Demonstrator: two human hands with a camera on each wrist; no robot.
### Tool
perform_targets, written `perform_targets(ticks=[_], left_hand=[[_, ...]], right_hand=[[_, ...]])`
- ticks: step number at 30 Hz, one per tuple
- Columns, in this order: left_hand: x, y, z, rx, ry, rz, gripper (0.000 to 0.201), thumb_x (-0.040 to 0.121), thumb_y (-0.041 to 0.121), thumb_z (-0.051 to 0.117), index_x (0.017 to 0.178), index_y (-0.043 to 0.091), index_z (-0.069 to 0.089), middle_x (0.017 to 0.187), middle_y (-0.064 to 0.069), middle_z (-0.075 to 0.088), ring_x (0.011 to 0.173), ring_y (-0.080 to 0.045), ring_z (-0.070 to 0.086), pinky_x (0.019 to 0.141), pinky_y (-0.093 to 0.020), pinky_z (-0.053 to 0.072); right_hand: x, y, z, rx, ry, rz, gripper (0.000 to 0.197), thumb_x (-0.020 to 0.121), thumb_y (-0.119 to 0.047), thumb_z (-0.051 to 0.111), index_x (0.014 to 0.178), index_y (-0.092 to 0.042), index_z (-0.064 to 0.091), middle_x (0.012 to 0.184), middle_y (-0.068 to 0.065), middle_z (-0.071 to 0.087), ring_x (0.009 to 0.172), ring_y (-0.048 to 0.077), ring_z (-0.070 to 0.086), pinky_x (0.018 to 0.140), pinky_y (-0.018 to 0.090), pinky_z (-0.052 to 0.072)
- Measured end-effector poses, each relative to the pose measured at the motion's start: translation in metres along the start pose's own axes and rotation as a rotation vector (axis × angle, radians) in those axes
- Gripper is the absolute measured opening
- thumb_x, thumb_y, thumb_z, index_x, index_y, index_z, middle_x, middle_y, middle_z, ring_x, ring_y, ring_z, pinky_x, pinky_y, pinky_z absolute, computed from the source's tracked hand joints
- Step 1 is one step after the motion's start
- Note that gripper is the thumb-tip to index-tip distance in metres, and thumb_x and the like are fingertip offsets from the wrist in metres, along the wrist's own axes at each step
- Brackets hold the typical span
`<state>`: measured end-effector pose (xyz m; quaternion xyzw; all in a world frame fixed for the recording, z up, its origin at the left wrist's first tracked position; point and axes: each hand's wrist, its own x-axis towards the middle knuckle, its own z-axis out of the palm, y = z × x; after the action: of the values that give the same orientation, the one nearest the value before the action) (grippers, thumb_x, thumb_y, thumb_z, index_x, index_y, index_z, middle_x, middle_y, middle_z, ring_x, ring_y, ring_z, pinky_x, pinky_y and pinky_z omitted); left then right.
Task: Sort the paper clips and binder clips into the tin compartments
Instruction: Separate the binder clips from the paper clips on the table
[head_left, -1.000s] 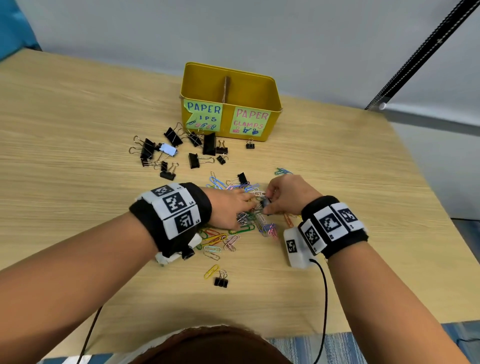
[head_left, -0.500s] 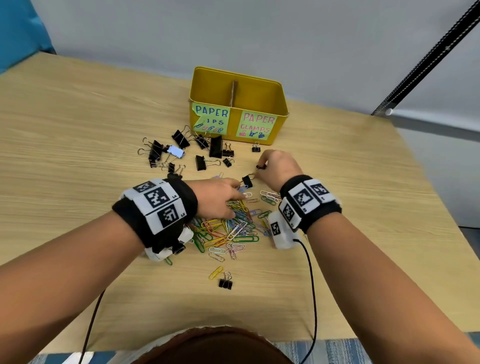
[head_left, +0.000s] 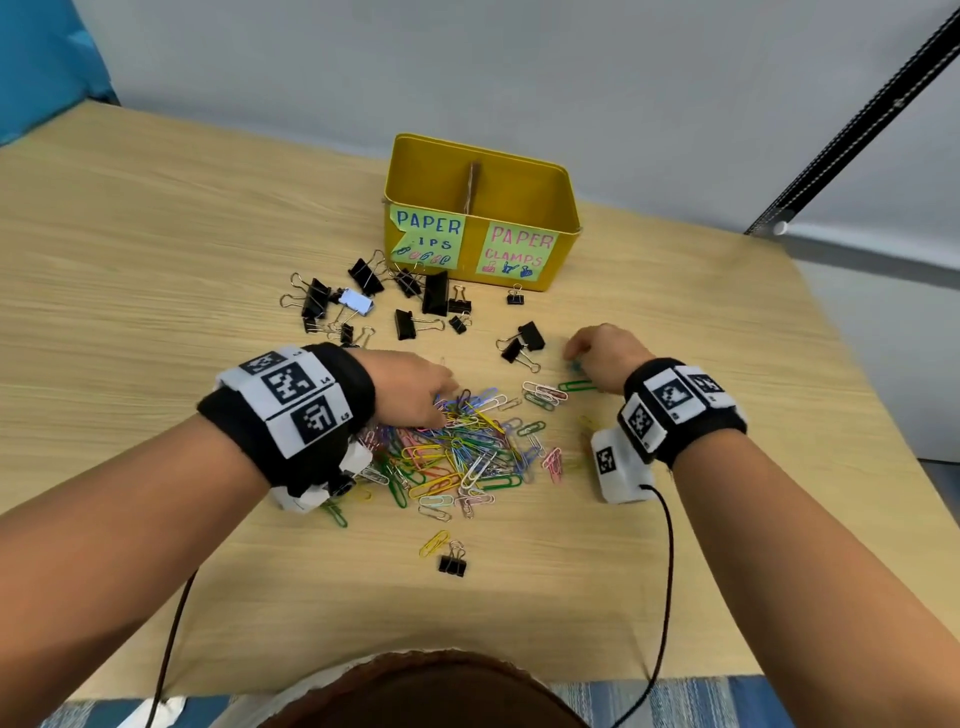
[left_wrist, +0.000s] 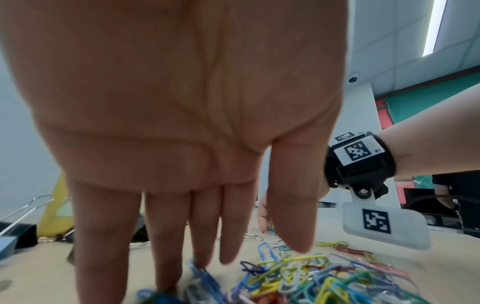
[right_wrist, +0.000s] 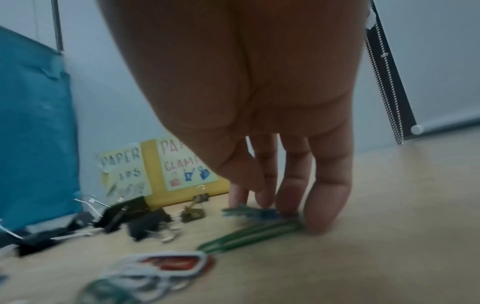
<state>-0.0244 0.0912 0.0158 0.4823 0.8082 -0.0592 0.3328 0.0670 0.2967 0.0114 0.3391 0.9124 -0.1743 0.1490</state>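
Observation:
A yellow tin (head_left: 565, 234) with a centre divider stands at the back; its labels read "PAPER ..IPS" on the left and "PAPER CLAMPS" on the right. A heap of coloured paper clips (head_left: 462, 447) lies mid-table. My left hand (head_left: 415, 395) rests on the heap's far-left part with straight fingers (left_wrist: 228, 246) touching the paper clips (left_wrist: 298, 275). My right hand (head_left: 597, 348) is to the right of the heap, and its fingertips (right_wrist: 319, 216) are down on a few teal-blue paper clips (right_wrist: 259, 211) beside a green clip (right_wrist: 249, 236). Black binder clips (head_left: 410, 296) lie scattered in front of the tin.
Two black binder clips (head_left: 524, 340) lie just left of my right hand. One small binder clip (head_left: 452, 564) and a yellow paper clip (head_left: 434, 543) sit apart near me. Cables run from both wrist cameras toward the table's near edge. A grey wall is behind the tin.
My right hand left the middle of the heap, drew a binder clip away to the far right, let it go, and moved further right onto the teal clips. My left hand stayed on the heap.

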Motion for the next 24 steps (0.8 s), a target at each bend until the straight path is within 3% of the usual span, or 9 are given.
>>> perform_targets(ticks=[3,5,7,10,13,15,18,22,24], left_hand=[[-0.006,0.003,0.001,-0.026,-0.019,0.043,0.051,0.095,0.035,0.044,0.142,0.020,0.037,0.147,-0.005,0.042,0.130,-0.025,0.044,0.109,-0.038,0.037],[-0.012,-0.001,0.001,-0.111,0.028,0.049,0.051,0.095,0.033,0.044,0.144,0.025,0.033,0.147,-0.002,0.043,0.130,-0.021,0.044,0.109,-0.033,0.036],[-0.016,-0.010,0.000,-0.185,0.125,0.023,0.053,0.095,0.031,0.046,0.145,0.024,0.031,0.149,-0.001,0.039,0.132,-0.020,0.042,0.111,-0.032,0.034],[-0.019,-0.013,0.005,-0.170,0.176,-0.020,0.058,0.094,0.027,0.049,0.147,0.020,0.027,0.153,-0.004,0.031,0.137,-0.021,0.036,0.113,-0.030,0.031],[-0.024,-0.001,0.011,-0.117,0.068,0.004,0.058,0.094,0.027,0.049,0.147,0.022,0.028,0.151,-0.004,0.036,0.134,-0.022,0.039,0.111,-0.030,0.033],[-0.030,0.001,0.013,-0.140,0.092,0.012,0.059,0.092,0.030,0.052,0.146,0.023,0.030,0.150,-0.002,0.037,0.135,-0.021,0.038,0.112,-0.031,0.032],[-0.047,-0.012,0.018,-0.158,0.196,-0.058,0.063,0.083,0.033,0.064,0.140,0.024,0.038,0.141,-0.002,0.042,0.125,-0.022,0.046,0.106,-0.037,0.041],[-0.071,-0.034,0.035,-0.162,0.039,-0.256,0.075,0.063,0.031,0.081,0.127,0.022,0.042,0.110,0.005,0.042,0.099,-0.020,0.055,0.071,-0.030,0.050],[-0.072,-0.032,0.044,-0.116,-0.021,-0.283,0.081,0.058,0.032,0.084,0.124,0.018,0.039,0.110,0.003,0.046,0.096,-0.021,0.056,0.076,-0.034,0.052]], right_hand=[[-0.017,-0.003,0.007,0.145,-0.141,-0.104,0.034,0.091,-0.001,0.041,0.115,-0.008,0.063,0.104,-0.001,0.060,0.096,0.014,0.047,0.065,0.014,0.039],[-0.025,0.000,0.009,0.169,-0.096,-0.120,0.036,0.090,-0.001,0.040,0.118,-0.008,0.062,0.105,0.000,0.060,0.103,0.016,0.050,0.074,0.018,0.038],[-0.027,0.006,0.009,0.060,0.001,-0.079,0.040,0.089,-0.001,0.039,0.121,-0.012,0.059,0.126,0.010,0.057,0.117,0.024,0.051,0.087,0.023,0.038],[-0.036,0.003,0.020,-0.054,-0.067,-0.044,0.042,0.089,-0.004,0.040,0.126,-0.016,0.054,0.135,0.015,0.045,0.122,0.032,0.048,0.103,0.033,0.038],[-0.050,-0.019,0.032,-0.035,-0.140,-0.184,0.045,0.087,-0.001,0.041,0.129,-0.015,0.052,0.132,0.016,0.044,0.120,0.031,0.049,0.101,0.027,0.037],[-0.059,-0.024,0.032,-0.021,-0.119,-0.247,0.046,0.087,-0.005,0.044,0.132,-0.014,0.049,0.133,0.015,0.045,0.121,0.029,0.048,0.099,0.026,0.037],[-0.069,-0.006,0.024,0.011,0.004,-0.157,0.043,0.086,-0.014,0.055,0.128,-0.015,0.050,0.129,0.013,0.047,0.114,0.027,0.050,0.087,0.024,0.036],[-0.082,0.020,0.027,-0.032,-0.110,0.005,0.051,0.078,-0.021,0.068,0.125,-0.015,0.048,0.123,0.011,0.044,0.081,0.019,0.054,0.064,0.020,0.043],[-0.085,0.016,0.035,0.037,-0.156,-0.005,0.054,0.074,-0.019,0.072,0.122,-0.013,0.049,0.116,0.008,0.042,0.064,0.017,0.053,0.052,0.021,0.042]])
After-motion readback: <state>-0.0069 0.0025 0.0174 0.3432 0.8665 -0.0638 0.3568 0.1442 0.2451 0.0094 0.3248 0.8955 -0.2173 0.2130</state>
